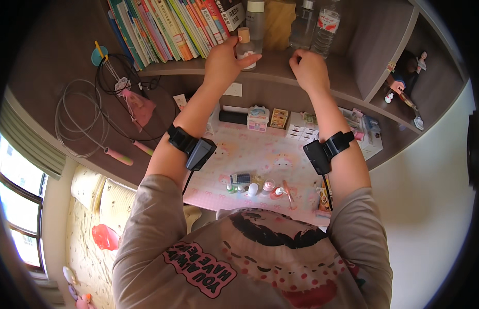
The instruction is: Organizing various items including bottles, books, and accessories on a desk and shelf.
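On the upper shelf, my left hand (222,63) is closed around a small clear bottle (245,50) with a tan cap, the thumb lying across its front. A taller clear bottle (255,26) with a pale cap stands just behind it. My right hand (310,71) rests at the shelf's front edge with its fingers curled in and nothing visible in them. Beyond that hand are a clear bottle with a silvery cap (303,26) and a plastic water bottle (327,28) with a red and white label. Between the two groups sits a yellowish-brown block-like thing (279,24).
A row of books (170,31) fills the shelf's left part. Below, small bottles (253,189) stand on the desk's pink mat (234,149), with little drawers (301,127) along the back. A jump rope (77,118) and cables hang left. Figurines (404,85) occupy the right cubby.
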Tool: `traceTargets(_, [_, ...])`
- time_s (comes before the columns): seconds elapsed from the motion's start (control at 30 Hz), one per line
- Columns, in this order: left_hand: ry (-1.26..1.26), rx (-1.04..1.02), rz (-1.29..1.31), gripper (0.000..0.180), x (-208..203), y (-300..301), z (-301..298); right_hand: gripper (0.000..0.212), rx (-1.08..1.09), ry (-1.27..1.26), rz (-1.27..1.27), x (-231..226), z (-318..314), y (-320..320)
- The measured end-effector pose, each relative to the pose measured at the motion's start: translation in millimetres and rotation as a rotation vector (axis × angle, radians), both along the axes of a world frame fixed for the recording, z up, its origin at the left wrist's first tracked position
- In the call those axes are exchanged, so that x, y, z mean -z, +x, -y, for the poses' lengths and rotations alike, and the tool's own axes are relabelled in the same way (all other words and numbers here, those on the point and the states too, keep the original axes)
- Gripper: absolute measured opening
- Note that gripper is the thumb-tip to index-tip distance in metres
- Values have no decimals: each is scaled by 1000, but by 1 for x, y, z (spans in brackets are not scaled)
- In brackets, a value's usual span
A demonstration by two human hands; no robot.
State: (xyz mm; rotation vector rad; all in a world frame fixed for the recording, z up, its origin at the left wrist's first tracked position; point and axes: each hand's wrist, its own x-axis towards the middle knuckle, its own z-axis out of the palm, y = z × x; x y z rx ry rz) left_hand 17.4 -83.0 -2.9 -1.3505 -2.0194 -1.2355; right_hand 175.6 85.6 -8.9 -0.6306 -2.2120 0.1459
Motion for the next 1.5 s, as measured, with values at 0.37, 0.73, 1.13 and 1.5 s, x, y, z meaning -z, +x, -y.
traceTargets(0.37, [169,80,14,65,28,1,-6,16,-6,-80,20,1,-2,1])
traceTargets(0.73, [133,165,171,36,30,-11,3,20,8,-20,34,0,1,1])
traceTargets(1.13, [201,34,93,30,35,-11,-11,19,7,-7,18,1,-3,-2])
traceTargets(1.5, [485,126,-28,11,112,14,67,18,-5,6,-2,8,-5,0])
